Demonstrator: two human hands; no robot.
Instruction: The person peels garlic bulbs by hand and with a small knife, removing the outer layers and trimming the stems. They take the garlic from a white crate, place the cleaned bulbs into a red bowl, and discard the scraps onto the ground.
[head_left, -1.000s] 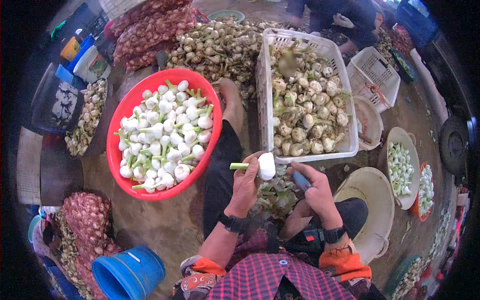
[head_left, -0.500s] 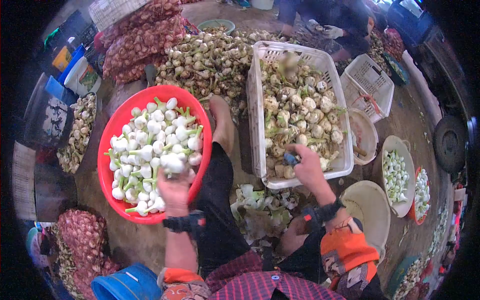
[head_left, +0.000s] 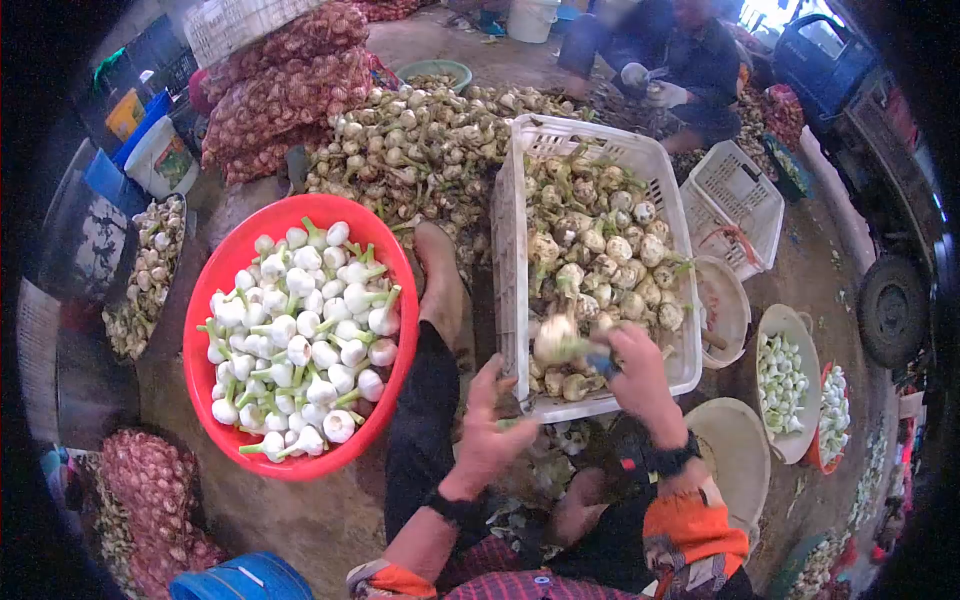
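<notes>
My right hand [head_left: 640, 375] is closed on a garlic bulb [head_left: 555, 342] with its stem, lifted over the near end of the white crate [head_left: 597, 406]. The bulb is smeared by motion. Something blue [head_left: 602, 364] sits at the fingers of that hand; I cannot make out what it is. My left hand [head_left: 490, 440] hovers beside the crate's near left corner, fingers apart, holding nothing. Untrimmed, brownish garlic bulbs [head_left: 610, 245] fill much of the crate. Left of my leg, a red basin [head_left: 213, 270] holds many clean white garlic bulbs [head_left: 300, 335] with short green stems.
A garlic heap [head_left: 410, 150] lies beyond the basin, near stacked red net sacks [head_left: 285, 90]. Peelings lie between my feet. A pale tub [head_left: 735, 450], a tub of trimmed garlic [head_left: 805, 350] and another crate [head_left: 735, 200] stand right. A co-worker [head_left: 670, 60] sits at the back.
My left hand has left the red basin and moved right to the crate's corner. My right hand has raised a garlic bulb from the crate. The view has shifted slightly.
</notes>
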